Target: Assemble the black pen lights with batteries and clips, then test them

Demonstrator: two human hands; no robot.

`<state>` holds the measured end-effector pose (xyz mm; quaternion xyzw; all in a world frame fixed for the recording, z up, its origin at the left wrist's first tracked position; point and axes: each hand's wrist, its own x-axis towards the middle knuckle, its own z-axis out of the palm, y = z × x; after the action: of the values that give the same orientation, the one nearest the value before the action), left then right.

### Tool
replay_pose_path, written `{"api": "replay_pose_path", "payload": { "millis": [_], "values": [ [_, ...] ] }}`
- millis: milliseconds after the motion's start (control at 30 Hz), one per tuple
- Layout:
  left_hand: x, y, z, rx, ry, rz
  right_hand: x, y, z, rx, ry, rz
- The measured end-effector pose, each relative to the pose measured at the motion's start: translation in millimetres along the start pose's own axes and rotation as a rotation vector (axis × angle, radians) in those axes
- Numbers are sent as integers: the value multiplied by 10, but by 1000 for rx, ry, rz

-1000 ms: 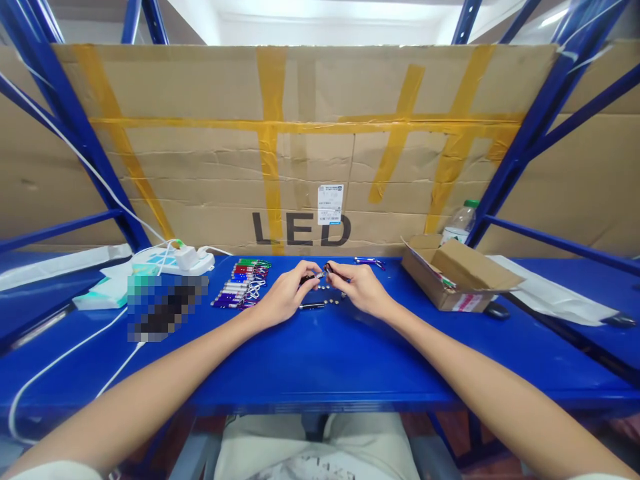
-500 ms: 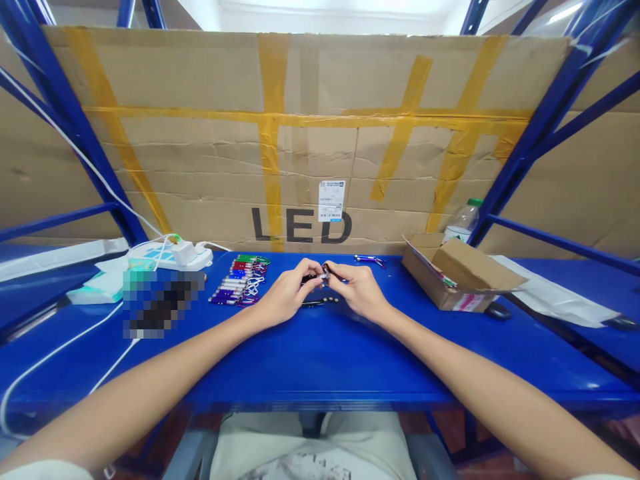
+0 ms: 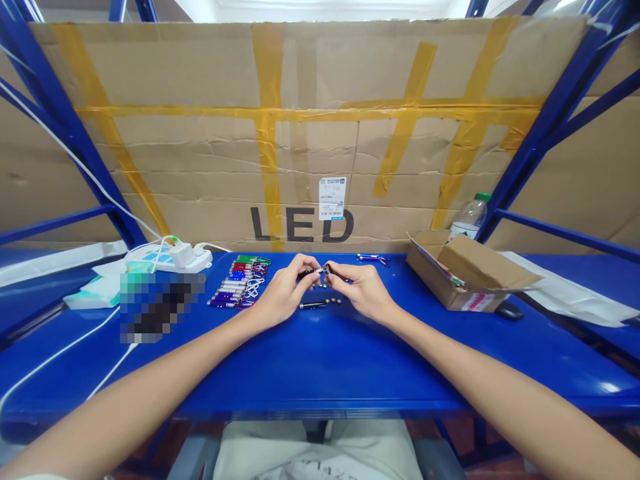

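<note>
My left hand (image 3: 285,287) is closed in a pinch around the dark barrel of a small black keychain flashlight (image 3: 306,273), its silvery end pointing right. Against that end, my right hand (image 3: 364,288) pinches a small black piece (image 3: 328,268), perhaps the cap with its clip; the fingers hide most of it. Both hands are close together just above the blue table. Below them lie a black tube (image 3: 313,305) and several small round silvery pieces (image 3: 336,301). Left of my left hand, several coloured keychain flashlights (image 3: 233,283) with clips are lined up in a column.
A blue-purple keychain flashlight (image 3: 373,258) lies at the table's back. An open cardboard box (image 3: 445,283) stands on the right, with a bottle (image 3: 470,217) behind it. On the left are a power strip (image 3: 163,257), white cables and a blurred-out dark object (image 3: 163,310).
The view has shifted slightly. Both hands keep their pinches, and a little more of the silvery end shows between them. The black tube below is less covered.
</note>
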<state>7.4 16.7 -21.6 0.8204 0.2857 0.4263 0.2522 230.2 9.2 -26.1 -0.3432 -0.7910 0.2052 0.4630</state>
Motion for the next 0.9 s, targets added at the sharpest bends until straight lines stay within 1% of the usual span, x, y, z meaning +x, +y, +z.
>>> {"api": "replay_pose_path", "payload": {
  "millis": [100, 233, 300, 400, 467, 567, 667, 733, 800, 900],
  "values": [
    [-6, 23, -3, 2, 16, 17, 6, 5, -32, -92, -20, -69],
    [-11, 43, -8, 36, 58, -6, 20, 62, -101, -300, -34, -262],
    [-9, 43, -14, 68, 75, -27, 29, 89, -146, -391, -42, -327],
    [-4, 45, -24, 129, 77, -41, 44, 111, -218, -486, -55, -374],
    [0, 50, -29, 179, 79, -34, 52, 114, -265, -510, -73, -384],
    [7, 51, -33, 266, 111, 13, 61, 99, -329, -499, -135, -362],
    [14, 36, -42, 322, 124, 68, 72, 44, -385, -462, -199, -300],
    [16, 22, -58, 337, 85, 103, 84, -12, -428, -427, -236, -217],
    [15, 15, -86, 370, 20, 146, 100, -67, -481, -373, -306, -109],
    [5, 44, -138, 446, -113, 240, 122, -105, -572, -272, -495, 34]
  ]
}}
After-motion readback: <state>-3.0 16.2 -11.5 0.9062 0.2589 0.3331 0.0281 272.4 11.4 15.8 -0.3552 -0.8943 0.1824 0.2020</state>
